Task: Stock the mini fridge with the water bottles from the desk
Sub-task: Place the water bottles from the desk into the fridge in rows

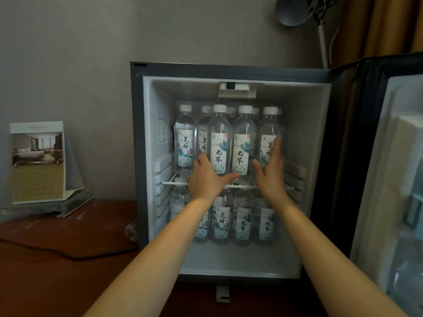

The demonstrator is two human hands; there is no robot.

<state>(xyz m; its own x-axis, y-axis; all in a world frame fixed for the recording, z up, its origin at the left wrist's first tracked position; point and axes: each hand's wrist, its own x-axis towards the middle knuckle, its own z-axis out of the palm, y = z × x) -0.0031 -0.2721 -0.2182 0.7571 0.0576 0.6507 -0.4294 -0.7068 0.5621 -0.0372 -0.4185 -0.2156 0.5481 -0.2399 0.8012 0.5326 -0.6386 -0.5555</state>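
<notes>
Both hands are spread flat and grip nothing: the left hand (206,177) presses the front water bottles (219,143) on the upper shelf (174,183) of the mini fridge (229,72), while the right hand (271,170) lies along the rightmost bottle (267,129). This is likely the squaring-up step; next calls for an even push back so the door (393,133) clears. Eight caps (219,108) show above and five lower bottles (242,220) below; perhaps a further clear bottle (131,228) lies on the desk (68,243)

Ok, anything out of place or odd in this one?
What looks like a clear bottle lies on its side on the desk, against the left outer wall of the fridge. The shelved bottles stand upright.
</notes>
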